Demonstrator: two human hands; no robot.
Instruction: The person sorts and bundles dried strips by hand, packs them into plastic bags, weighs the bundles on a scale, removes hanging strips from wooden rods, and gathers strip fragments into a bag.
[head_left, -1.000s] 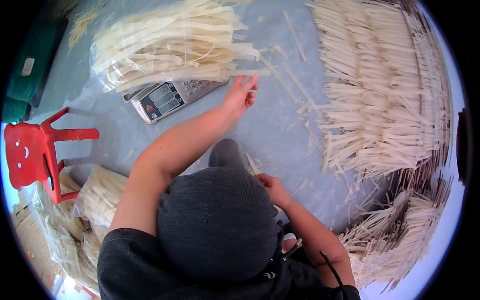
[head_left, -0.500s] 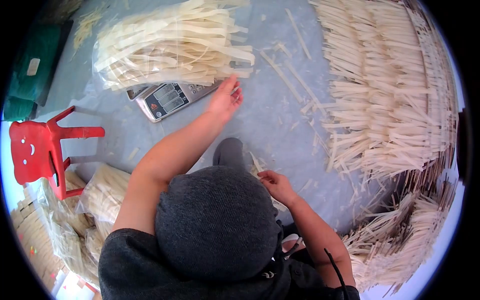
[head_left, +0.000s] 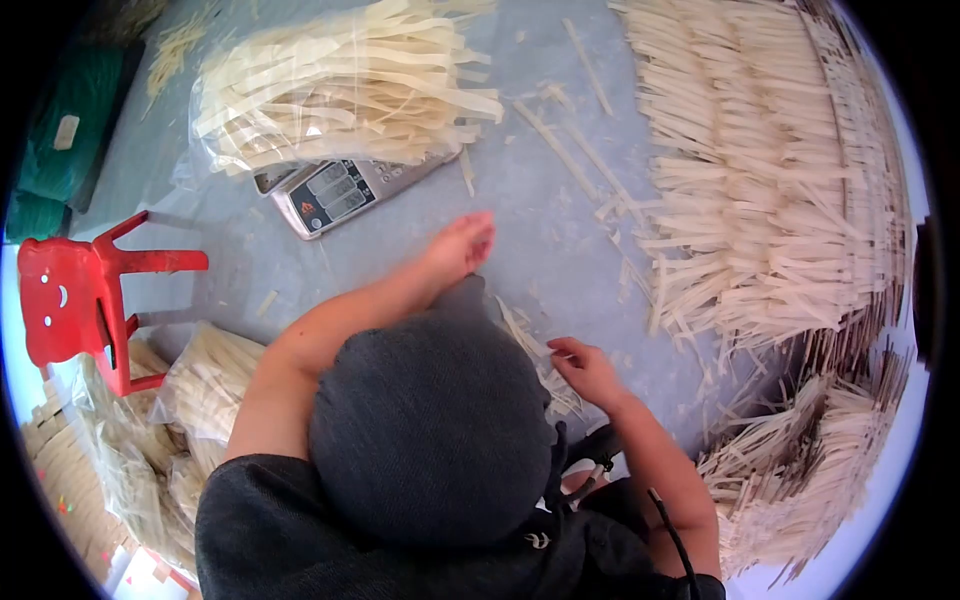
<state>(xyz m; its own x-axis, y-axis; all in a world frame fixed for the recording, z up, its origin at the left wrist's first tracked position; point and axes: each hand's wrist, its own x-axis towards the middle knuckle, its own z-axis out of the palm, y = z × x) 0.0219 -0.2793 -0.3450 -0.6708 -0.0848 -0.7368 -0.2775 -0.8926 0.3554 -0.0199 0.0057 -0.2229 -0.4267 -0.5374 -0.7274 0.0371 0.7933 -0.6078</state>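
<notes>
My left hand [head_left: 462, 245] hovers over the grey floor sheet, just below the scale, its fingers blurred by motion. To the right of my knee [head_left: 460, 292] is my right hand [head_left: 585, 372], fingers loosely bent and apart, with nothing visible in them. Beside it lie loose pale strips [head_left: 520, 330], partly hidden by my head. A clear bag of flat pale strips [head_left: 340, 90], resembling dried noodles, rests on a digital scale [head_left: 325, 200], its strip ends sticking out to the right. One short strip [head_left: 467, 172] lies at the scale's right end.
Layered rows of pale strips [head_left: 750, 170] fill the right side, with another heap [head_left: 815, 460] below. A red stool [head_left: 70, 295] lies tipped at left, near filled clear bags [head_left: 205, 385]. Green bundled material [head_left: 65, 140] sits at upper left. Scattered strips [head_left: 560, 150] lie mid-floor.
My left hand has pulled back from the bag's strip ends, down toward my knee. The short strip by the scale now shows. My right hand has shifted slightly right.
</notes>
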